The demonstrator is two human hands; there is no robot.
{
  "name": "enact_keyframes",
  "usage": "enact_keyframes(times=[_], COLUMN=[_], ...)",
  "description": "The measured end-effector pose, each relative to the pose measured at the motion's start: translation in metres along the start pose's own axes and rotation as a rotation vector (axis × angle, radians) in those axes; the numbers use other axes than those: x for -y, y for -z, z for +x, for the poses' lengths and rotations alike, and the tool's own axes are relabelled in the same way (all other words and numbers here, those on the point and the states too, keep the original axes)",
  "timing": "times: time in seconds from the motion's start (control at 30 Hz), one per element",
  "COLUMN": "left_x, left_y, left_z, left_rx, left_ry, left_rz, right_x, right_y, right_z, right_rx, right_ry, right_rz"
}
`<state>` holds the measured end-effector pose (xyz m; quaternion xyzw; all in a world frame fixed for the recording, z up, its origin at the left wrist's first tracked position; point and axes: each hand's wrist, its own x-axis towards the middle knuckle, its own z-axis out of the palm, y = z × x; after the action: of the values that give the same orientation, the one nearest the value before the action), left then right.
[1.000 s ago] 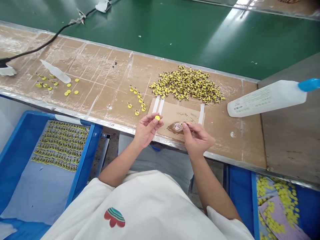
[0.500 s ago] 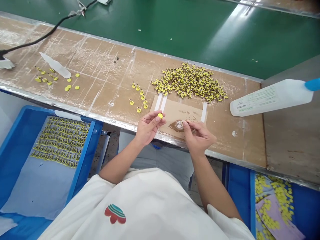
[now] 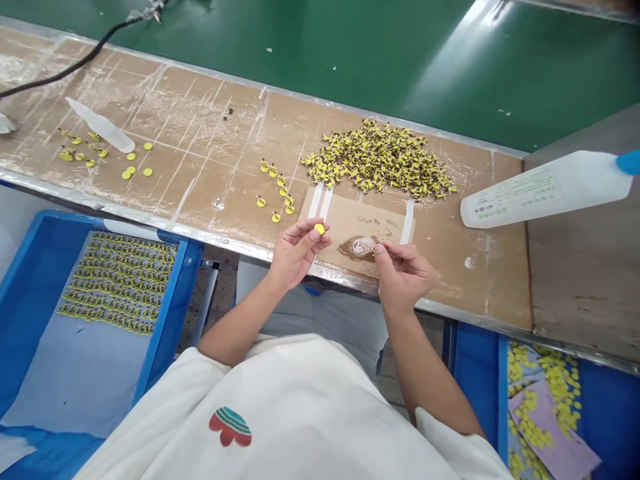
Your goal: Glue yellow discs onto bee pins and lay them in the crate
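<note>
The left hand (image 3: 300,255) is gripping a yellow disc (image 3: 319,229) between thumb and fingertips; the right hand (image 3: 407,277) is pinching a small, indistinct part (image 3: 373,247) beside the wet patch (image 3: 361,247) on cardboard (image 3: 345,212).

Small round yellow disc (image 3: 319,229), face showing, pinched in left hand (image 3: 297,252)

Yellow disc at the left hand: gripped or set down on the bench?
Gripped: the left hand pinches the yellow disc between thumb and fingers. The disc's underside is hidden.
</note>
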<state>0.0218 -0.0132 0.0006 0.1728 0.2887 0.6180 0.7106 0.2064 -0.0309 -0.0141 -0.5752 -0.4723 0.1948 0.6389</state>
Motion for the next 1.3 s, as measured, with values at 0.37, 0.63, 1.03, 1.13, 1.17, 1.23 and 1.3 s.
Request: enact_keyframes(times=[0.37, 0.63, 1.03, 1.13, 1.17, 1.23, 1.3], left_x=[-0.001, 0.0, 0.001, 0.002, 0.002, 0.003, 0.003], left_y=[0.0, 0.001, 0.002, -0.001, -0.003, -0.007, -0.011], left_z=[-0.001, -0.002, -0.007, -0.014, -0.016, -0.021, -0.026], left_rx=[-0.007, 0.013, -0.003, -0.01, -0.01, -0.004, 0.011], left_ry=[0.017, 0.018, 0.009, 0.035, 0.047, 0.068, 0.084], left_rz=[0.028, 0.009, 0.059, 0.068, 0.072, 0.081, 0.086], right_x=[0.001, 0.002, 0.05, 0.068, 0.072, 0.077, 0.079], right_y=[-0.004, -0.004, 0.004, 0.01, 0.011, 0.012, 0.013], right_z=[0.001, 0.0, 0.023, 0.025, 0.025, 0.025, 0.025], right_rx=[0.03, 0.035, -0.071, -0.048, -0.043, -0.034, -0.024], right_ry=[0.07, 0.08, -0.725, -0.817, -0.835, -0.861, -0.885], right_rz=[-0.063, -0.109, 0.652, 0.753, 0.779, 0.822, 0.849])
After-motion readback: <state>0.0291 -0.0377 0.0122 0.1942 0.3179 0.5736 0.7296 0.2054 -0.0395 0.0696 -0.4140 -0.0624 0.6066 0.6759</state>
